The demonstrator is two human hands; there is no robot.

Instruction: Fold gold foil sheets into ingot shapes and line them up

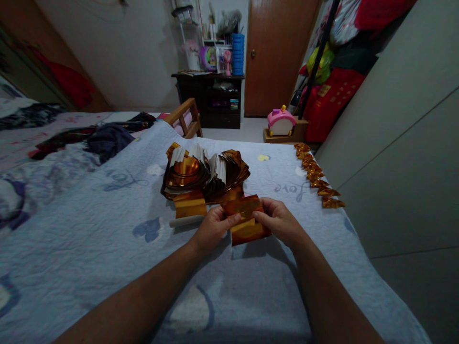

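Both hands hold one sheet of shiny gold paper just above the bed's blue quilt. My left hand pinches its left edge with the thumb on top. My right hand pinches the right edge the same way. The sheet is partly folded over. Right behind it lies a loose pile of curled gold paper sheets, some showing white backs. Another flat gold sheet and a white stick-like thing lie to the left of my left hand.
A row of several folded gold paper pieces runs along the bed's right edge beside a grey wall. Dark clothes lie at the bed's far left. Beyond stand a wooden chair, a dark shelf, a pink toy and a brown door.
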